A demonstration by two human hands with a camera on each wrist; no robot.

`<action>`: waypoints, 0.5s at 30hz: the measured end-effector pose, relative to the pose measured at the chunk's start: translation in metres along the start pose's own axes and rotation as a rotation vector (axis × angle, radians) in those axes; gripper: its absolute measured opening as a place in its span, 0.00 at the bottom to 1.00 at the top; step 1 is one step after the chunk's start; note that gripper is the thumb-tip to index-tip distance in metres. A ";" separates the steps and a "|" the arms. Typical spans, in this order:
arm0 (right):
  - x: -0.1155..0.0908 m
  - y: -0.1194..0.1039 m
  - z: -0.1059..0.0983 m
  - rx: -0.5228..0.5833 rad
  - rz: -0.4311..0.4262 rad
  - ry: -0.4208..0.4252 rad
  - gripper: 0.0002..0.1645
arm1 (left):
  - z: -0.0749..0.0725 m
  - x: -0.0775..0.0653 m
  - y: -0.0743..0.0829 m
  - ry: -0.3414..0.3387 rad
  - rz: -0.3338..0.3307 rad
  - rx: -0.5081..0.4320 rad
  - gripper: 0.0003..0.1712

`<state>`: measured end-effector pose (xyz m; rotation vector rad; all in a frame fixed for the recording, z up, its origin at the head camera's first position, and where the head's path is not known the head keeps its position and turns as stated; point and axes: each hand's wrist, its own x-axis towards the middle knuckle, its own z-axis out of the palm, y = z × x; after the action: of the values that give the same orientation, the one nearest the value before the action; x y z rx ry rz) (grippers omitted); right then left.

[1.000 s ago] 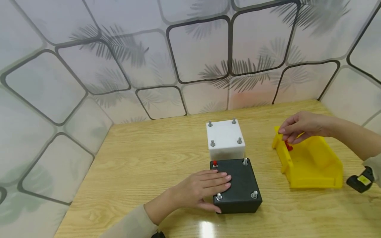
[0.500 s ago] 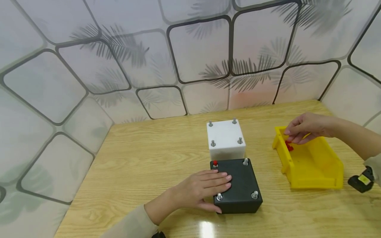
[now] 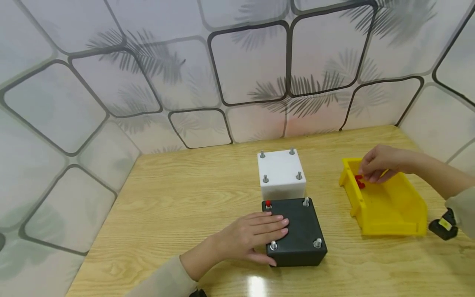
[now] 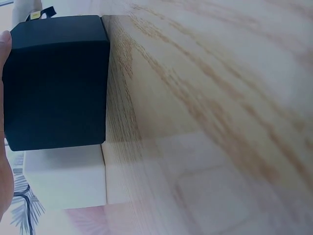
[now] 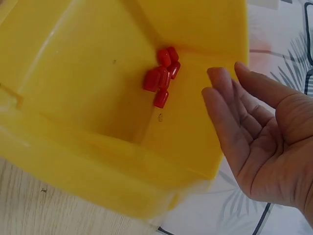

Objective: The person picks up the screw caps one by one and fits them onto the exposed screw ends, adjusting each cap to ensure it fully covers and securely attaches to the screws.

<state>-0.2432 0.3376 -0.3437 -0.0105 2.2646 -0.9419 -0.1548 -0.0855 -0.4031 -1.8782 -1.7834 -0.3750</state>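
My left hand (image 3: 248, 236) lies over the left part of a black box (image 3: 302, 220), fingers extended on its top and thumb against its near side. Silver bolts stand at three corners of that box, and a small red cap (image 3: 268, 203) sits on the far-left bolt. Over the far end of a yellow bin (image 3: 394, 227) is my right hand (image 3: 386, 163). In the right wrist view its fingers (image 5: 222, 112) are loosely bent, thumb apart, and nothing shows between them. Several red caps (image 5: 164, 78) lie clustered in the bin, a little away from the fingertips.
Behind the black box stands a white box (image 3: 280, 167) with a bare silver bolt at each corner. The wooden table (image 3: 185, 185) ends at a patterned wall covering (image 3: 248, 62) at the back and sides.
My right hand has shifted slightly right and lowered toward the red caps in the yellow bin. The left hand and both boxes stay put.
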 end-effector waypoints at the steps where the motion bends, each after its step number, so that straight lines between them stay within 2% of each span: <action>1: 0.000 0.000 0.002 -0.015 -0.001 0.006 0.12 | 0.000 0.000 0.000 -0.001 0.000 0.001 0.44; 8: 0.001 0.001 0.013 -0.132 -0.015 0.063 0.11 | 0.000 0.001 0.003 0.003 0.003 0.009 0.43; 15: 0.006 0.002 0.021 -0.169 -0.007 0.087 0.08 | 0.000 0.002 0.005 0.008 -0.001 0.004 0.43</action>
<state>-0.2352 0.3246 -0.3588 -0.0526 2.4200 -0.7653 -0.1499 -0.0835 -0.4029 -1.8707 -1.7786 -0.3788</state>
